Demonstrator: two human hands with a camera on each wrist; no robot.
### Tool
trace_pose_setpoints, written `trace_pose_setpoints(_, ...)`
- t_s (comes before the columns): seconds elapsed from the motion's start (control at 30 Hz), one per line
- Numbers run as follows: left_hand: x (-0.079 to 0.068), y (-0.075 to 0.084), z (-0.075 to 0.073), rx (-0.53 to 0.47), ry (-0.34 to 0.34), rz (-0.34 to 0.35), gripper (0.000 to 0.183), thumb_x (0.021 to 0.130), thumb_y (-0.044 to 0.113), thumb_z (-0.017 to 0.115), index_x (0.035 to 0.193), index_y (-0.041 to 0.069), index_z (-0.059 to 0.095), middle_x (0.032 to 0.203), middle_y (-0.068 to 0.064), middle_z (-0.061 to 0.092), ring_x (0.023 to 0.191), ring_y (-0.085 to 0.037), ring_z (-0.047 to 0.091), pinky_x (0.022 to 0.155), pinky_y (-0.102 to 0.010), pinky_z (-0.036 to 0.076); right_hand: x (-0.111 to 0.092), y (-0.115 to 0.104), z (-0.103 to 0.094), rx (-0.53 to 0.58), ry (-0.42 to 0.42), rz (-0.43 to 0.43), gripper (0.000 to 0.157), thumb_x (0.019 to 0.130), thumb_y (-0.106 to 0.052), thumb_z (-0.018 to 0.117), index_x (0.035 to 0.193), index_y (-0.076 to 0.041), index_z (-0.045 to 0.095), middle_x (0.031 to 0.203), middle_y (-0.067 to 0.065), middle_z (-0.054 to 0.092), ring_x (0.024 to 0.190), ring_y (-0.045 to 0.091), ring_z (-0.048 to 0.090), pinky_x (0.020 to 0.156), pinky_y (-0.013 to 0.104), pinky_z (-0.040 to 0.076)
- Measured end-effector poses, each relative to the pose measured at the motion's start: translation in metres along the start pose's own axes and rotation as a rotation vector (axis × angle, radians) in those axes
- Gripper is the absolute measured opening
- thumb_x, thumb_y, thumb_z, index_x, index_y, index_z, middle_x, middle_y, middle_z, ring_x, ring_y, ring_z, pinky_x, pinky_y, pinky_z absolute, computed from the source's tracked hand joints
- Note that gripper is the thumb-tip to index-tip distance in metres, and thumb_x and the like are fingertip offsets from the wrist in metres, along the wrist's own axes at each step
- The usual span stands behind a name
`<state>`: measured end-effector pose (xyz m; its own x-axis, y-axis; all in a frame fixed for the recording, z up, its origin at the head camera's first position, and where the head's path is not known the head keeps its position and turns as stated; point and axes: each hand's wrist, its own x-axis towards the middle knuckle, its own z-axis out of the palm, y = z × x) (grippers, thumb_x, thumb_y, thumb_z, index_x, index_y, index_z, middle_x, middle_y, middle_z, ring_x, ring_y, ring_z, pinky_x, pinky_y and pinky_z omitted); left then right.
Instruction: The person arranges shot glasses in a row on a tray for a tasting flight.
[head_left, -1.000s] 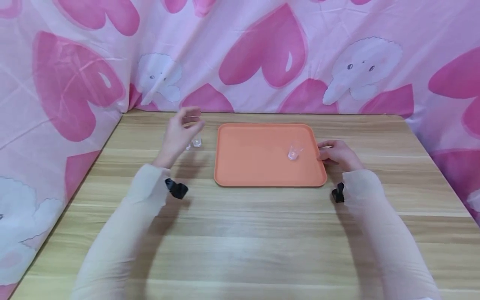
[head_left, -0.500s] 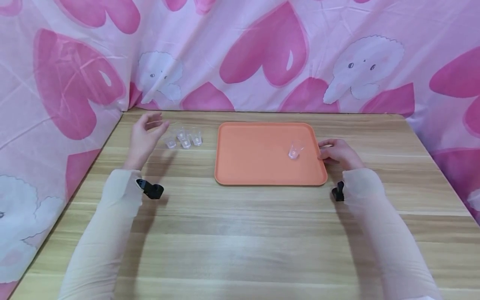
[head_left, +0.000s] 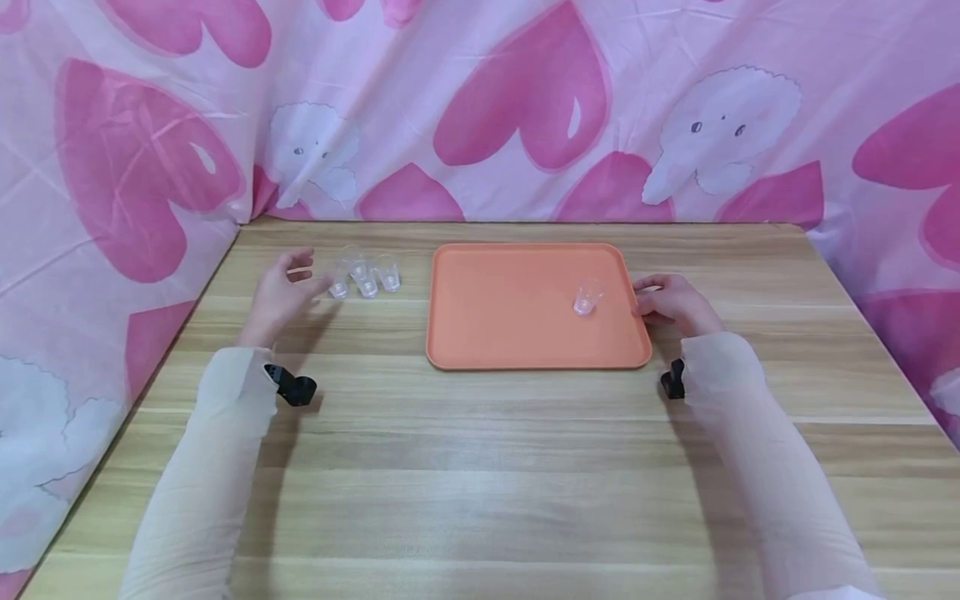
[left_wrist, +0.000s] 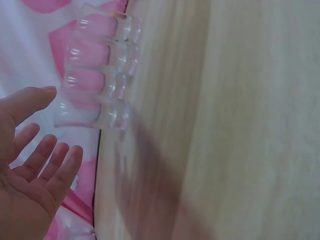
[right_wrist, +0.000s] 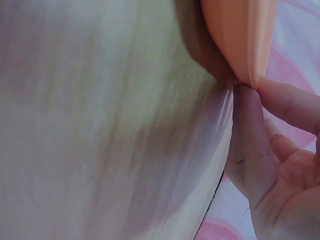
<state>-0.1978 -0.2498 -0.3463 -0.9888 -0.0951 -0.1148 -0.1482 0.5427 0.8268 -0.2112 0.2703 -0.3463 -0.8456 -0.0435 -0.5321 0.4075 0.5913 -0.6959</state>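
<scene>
Several small clear cups (head_left: 367, 284) stand close together on the wooden table, left of an orange tray (head_left: 517, 308). Beside the leftmost of them is my left hand (head_left: 281, 293), its thumb and fingers spread apart. In the left wrist view the nearest clear cup (left_wrist: 80, 114) is just beyond the fingertips, and the hand (left_wrist: 30, 170) holds nothing. One more clear cup (head_left: 587, 300) stands on the right part of the tray. At the tray's right edge, my right hand (head_left: 678, 304) pinches the rim between thumb and finger, as the right wrist view shows.
The wooden table (head_left: 480, 483) stretches in front of the tray toward me. A pink curtain (head_left: 510, 100) with hearts and white cartoon animals hangs along the back and left side. A black wrist camera (head_left: 291, 386) sits on the left sleeve.
My left hand has moved left from in front of the cup group, uncovering it, then lowered beside the leftmost cup. The right hand has stayed at the tray's edge.
</scene>
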Motion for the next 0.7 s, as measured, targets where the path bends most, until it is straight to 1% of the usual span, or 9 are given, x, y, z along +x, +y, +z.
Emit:
trace_pose_setpoints(0.1, 0.003, -0.004, 0.001, 0.012, -0.035, -0.02, 0.066, 0.091, 0.025, 0.061, 0.146, 0.005, 0.029, 0.148, -0.019, 0.036, 0.134, -0.032, 0.039, 0.097, -0.034, 0.051, 0.0, 0.0, 0.0, 0.003, 0.004, 0.006, 0.054, 0.092, -0.013, 0.052, 0.14, 0.004, 0.032, 0.13, 0.019, 0.048, 0.079, -0.002, 0.059, 0.11, 0.044, 0.042)
trace_pose_setpoints(0.13, 0.003, -0.006, 0.002, 0.017, -0.042, -0.022, 0.066, 0.091, 0.025, 0.061, 0.146, 0.006, 0.029, 0.148, -0.018, 0.036, 0.134, -0.032, 0.039, 0.096, -0.032, 0.051, 0.0, 0.0, 0.0, 0.004, 0.004, 0.008, 0.055, 0.092, -0.013, 0.052, 0.14, 0.004, 0.032, 0.131, 0.019, 0.047, 0.08, -0.001, 0.059, 0.11, 0.044, 0.041)
trace_pose_setpoints(0.17, 0.004, -0.007, 0.002, 0.018, -0.046, -0.021, 0.065, 0.092, 0.025, 0.061, 0.146, 0.006, 0.03, 0.147, -0.018, 0.036, 0.134, -0.032, 0.039, 0.097, -0.033, 0.051, 0.001, 0.0, 0.0, 0.003, 0.006, 0.012, 0.055, 0.092, -0.013, 0.052, 0.14, 0.003, 0.032, 0.132, 0.02, 0.046, 0.082, 0.001, 0.06, 0.11, 0.044, 0.041)
trace_pose_setpoints(0.2, 0.004, -0.008, 0.003, 0.017, -0.047, -0.019, 0.065, 0.092, 0.025, 0.06, 0.146, 0.006, 0.03, 0.147, -0.019, 0.037, 0.133, -0.031, 0.04, 0.097, -0.031, 0.05, 0.001, 0.0, 0.0, 0.003, 0.006, 0.017, 0.055, 0.092, -0.013, 0.052, 0.141, 0.003, 0.032, 0.134, 0.02, 0.045, 0.084, 0.003, 0.059, 0.111, 0.044, 0.04)
trace_pose_setpoints(0.33, 0.006, -0.011, 0.008, -0.003, -0.038, 0.002, 0.061, 0.092, 0.022, 0.059, 0.144, 0.004, 0.032, 0.144, -0.02, 0.039, 0.131, -0.031, 0.042, 0.086, -0.015, 0.048, 0.001, 0.0, 0.0, 0.002, 0.009, 0.027, 0.055, 0.092, -0.013, 0.053, 0.141, 0.002, 0.032, 0.135, 0.02, 0.044, 0.09, 0.008, 0.059, 0.111, 0.044, 0.04)
trace_pose_setpoints(0.43, 0.007, -0.012, 0.011, -0.019, -0.025, 0.017, 0.06, 0.093, 0.021, 0.058, 0.144, 0.003, 0.033, 0.142, -0.021, 0.041, 0.127, -0.032, 0.044, 0.078, -0.007, 0.046, 0.001, -0.001, 0.001, 0.001, 0.014, 0.031, 0.055, 0.092, -0.013, 0.053, 0.141, 0.002, 0.033, 0.134, 0.019, 0.045, 0.089, 0.007, 0.059, 0.11, 0.043, 0.041)
trace_pose_setpoints(0.57, 0.007, -0.012, 0.013, -0.019, -0.01, 0.011, 0.057, 0.094, 0.02, 0.057, 0.143, 0.003, 0.034, 0.141, -0.021, 0.042, 0.125, -0.03, 0.045, 0.074, -0.004, 0.045, 0.0, -0.001, 0.001, -0.007, 0.012, 0.025, 0.055, 0.092, -0.014, 0.053, 0.141, 0.002, 0.033, 0.133, 0.019, 0.046, 0.089, 0.007, 0.059, 0.111, 0.044, 0.041)
trace_pose_setpoints(0.7, 0.008, -0.011, 0.015, -0.013, -0.002, -0.012, 0.057, 0.094, 0.021, 0.056, 0.144, 0.004, 0.034, 0.141, -0.021, 0.042, 0.125, -0.03, 0.045, 0.079, -0.008, 0.049, 0.0, 0.0, 0.0, -0.016, 0.014, 0.015, 0.054, 0.092, -0.015, 0.053, 0.14, 0.003, 0.034, 0.135, 0.021, 0.045, 0.09, 0.008, 0.059, 0.11, 0.044, 0.041)
